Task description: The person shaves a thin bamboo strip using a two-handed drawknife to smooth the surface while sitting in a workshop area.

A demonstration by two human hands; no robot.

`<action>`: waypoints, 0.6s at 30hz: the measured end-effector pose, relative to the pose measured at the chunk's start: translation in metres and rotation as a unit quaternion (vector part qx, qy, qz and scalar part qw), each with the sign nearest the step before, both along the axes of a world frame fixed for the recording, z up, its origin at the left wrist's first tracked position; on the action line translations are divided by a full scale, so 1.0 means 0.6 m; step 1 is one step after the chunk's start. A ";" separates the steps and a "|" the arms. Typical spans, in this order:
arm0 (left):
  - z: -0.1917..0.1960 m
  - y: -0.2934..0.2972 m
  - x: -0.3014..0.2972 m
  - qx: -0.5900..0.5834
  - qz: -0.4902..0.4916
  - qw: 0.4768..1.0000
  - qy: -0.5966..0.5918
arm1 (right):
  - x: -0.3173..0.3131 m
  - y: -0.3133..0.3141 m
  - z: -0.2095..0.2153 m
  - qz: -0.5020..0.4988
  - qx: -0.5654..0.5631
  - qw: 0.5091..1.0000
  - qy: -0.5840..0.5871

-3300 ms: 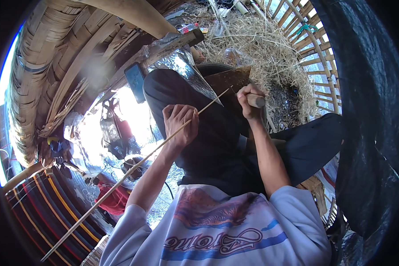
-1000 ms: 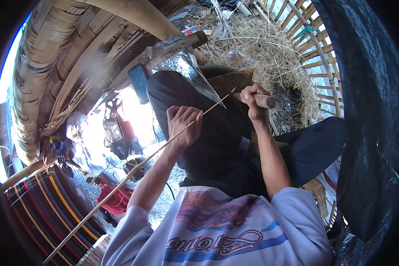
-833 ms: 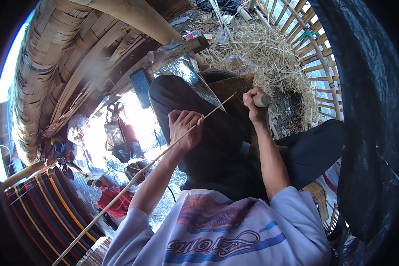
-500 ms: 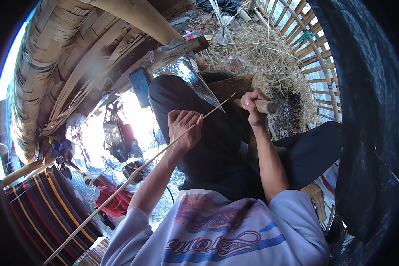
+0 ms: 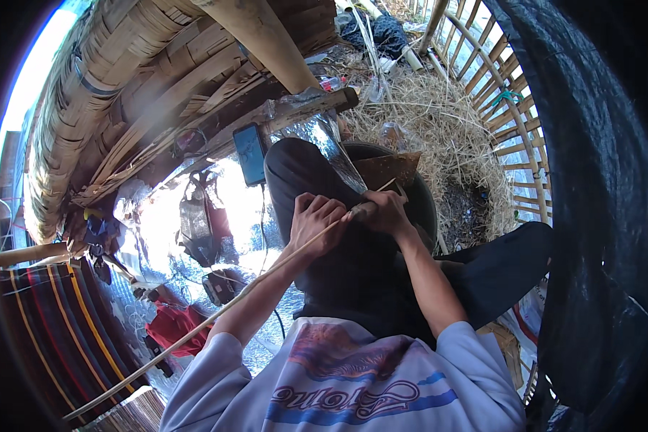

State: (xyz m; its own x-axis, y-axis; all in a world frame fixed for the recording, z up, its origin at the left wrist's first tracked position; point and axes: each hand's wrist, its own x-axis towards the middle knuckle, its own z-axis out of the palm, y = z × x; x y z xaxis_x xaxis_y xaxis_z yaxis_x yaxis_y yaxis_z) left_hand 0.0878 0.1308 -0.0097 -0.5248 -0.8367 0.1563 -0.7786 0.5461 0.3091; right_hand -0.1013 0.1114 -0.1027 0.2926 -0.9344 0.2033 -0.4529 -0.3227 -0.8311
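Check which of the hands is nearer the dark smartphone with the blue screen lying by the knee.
Left. The left hand, gripping the long thin bamboo strip, sits just right of and below the dark smartphone. The right hand is farther right, past the left one.

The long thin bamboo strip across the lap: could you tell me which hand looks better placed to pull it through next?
Probably the left hand: it grips the long thin bamboo strip mid-length, while the right hand is at its tip.
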 end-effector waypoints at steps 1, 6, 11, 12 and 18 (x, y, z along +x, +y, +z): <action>0.004 0.004 0.006 -0.005 0.003 1.000 0.001 | 0.000 0.003 -0.005 -0.001 -0.003 1.000 0.001; 0.013 0.027 0.113 -0.009 -0.004 0.999 0.032 | 0.005 0.008 -0.003 -0.014 -0.001 1.000 -0.010; -0.066 0.009 0.303 0.020 0.309 0.942 -0.128 | 0.007 0.005 -0.004 0.001 0.007 1.000 -0.003; -0.086 0.004 0.320 0.035 0.309 0.936 -0.161 | 0.004 0.006 -0.005 0.002 0.005 1.000 -0.003; -0.147 -0.044 0.341 0.063 0.305 0.923 -0.226 | 0.001 0.009 0.001 0.018 0.040 0.999 -0.002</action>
State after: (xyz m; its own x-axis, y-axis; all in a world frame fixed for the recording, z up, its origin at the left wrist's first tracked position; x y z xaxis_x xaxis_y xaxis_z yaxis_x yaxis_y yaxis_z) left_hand 0.2924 0.1043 -0.0980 0.0623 -0.9947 -0.0817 -0.9943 -0.0548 -0.0915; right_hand -0.1008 0.1166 -0.1024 0.3249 -0.9368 0.1297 -0.4393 -0.2709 -0.8565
